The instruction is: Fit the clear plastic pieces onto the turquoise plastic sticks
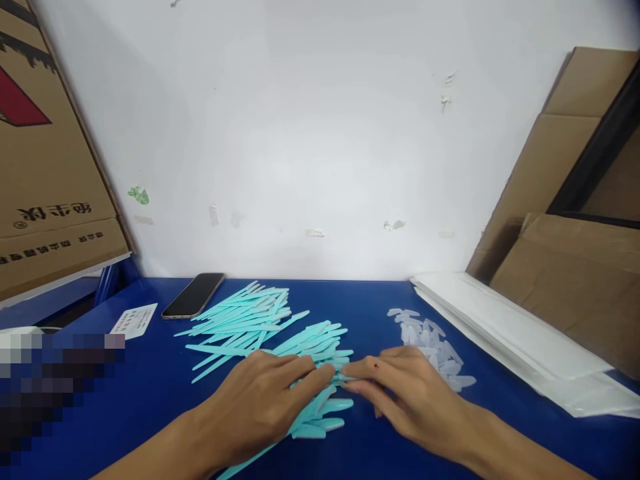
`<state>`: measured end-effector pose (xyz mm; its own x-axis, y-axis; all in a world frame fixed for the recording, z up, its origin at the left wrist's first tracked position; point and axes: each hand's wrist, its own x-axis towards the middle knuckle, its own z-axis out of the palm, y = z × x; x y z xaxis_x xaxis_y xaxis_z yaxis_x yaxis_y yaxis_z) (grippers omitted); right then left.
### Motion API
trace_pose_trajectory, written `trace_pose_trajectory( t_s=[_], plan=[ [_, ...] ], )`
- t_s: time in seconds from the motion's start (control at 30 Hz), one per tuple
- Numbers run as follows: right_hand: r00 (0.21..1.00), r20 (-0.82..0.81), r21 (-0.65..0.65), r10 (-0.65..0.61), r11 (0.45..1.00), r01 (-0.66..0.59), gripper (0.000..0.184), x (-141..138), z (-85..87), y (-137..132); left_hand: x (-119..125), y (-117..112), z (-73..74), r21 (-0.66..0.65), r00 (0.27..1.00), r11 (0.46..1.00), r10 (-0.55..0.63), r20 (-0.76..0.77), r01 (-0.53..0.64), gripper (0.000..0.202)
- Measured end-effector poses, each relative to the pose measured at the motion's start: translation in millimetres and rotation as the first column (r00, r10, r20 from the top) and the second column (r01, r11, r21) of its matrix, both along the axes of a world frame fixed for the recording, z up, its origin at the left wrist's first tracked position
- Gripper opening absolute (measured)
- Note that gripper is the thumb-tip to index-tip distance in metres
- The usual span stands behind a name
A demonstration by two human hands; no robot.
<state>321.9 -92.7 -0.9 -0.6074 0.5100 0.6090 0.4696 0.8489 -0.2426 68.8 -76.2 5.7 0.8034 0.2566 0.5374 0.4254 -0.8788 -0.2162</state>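
Observation:
On the blue table, slim turquoise eyebrow razors [315, 340] lie in a loose pile, their wider ends pointing right. My left hand [270, 393] is closed over this pile, thumb and fingers pinching a razor near its wide end. My right hand [405, 390] meets it from the right, thumb and forefinger pinched at that same end on what looks like a small translucent cap [344, 376], mostly hidden by the fingertips. Behind my right hand lies a heap of translucent white caps [437, 343]. More turquoise razors [245, 310] are heaped farther back, left of centre.
A phone [195, 295] and a printed card [134, 321] lie at the back left of the table [365, 307]. White flat sheets or bags [510, 333] line the right side. Cardboard [55, 153] stands at left, more cardboard [570, 267] at right. A white wall [320, 133] closes the back.

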Motion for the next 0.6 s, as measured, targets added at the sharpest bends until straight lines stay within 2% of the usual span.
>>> trace_pose_trajectory(
  t_s=[0.1,0.17,0.27,0.33,0.4,0.47,0.6],
  plan=[
    [0.998,0.059,0.032,-0.035,0.999,0.033,0.011,2.9,1.1,2.9,2.0,2.2,1.8,0.037,1.0,0.999,-0.002,-0.007,0.003,0.024],
    [0.988,0.123,0.1,-0.091,0.992,0.079,0.017,7.0,4.0,7.7,0.7,7.7,3.1,0.05,0.999,0.999,0.02,0.032,-0.021,0.022],
    [0.972,0.143,0.248,-0.186,0.958,0.147,0.028,16.3,9.7,17.4,-9.2,23.0,5.6,0.059,0.983,0.993,0.091,0.157,-0.101,0.018],
    [0.971,0.092,0.303,-0.22,0.935,0.183,0.029,22.8,12.4,22.8,-21.3,36.8,7.8,0.033,0.955,0.978,0.195,0.222,-0.208,0.017],
    [0.971,0.049,0.322,-0.235,0.924,0.207,0.029,27.7,13.4,26.2,-35.7,51.6,9.7,-0.044,0.915,0.944,0.328,0.235,-0.327,0.022],
    [0.97,0.045,0.321,-0.24,0.923,0.214,0.027,30.0,12.7,27.7,-49.4,65.7,9.9,-0.097,0.879,0.897,0.442,0.177,-0.431,0.03],
    [0.973,0.09,0.294,-0.213,0.939,0.179,0.026,29.1,10.2,28.4,-67.2,86.3,4.5,-0.215,0.783,0.77,0.621,0.039,-0.601,0.038]
  ],
)
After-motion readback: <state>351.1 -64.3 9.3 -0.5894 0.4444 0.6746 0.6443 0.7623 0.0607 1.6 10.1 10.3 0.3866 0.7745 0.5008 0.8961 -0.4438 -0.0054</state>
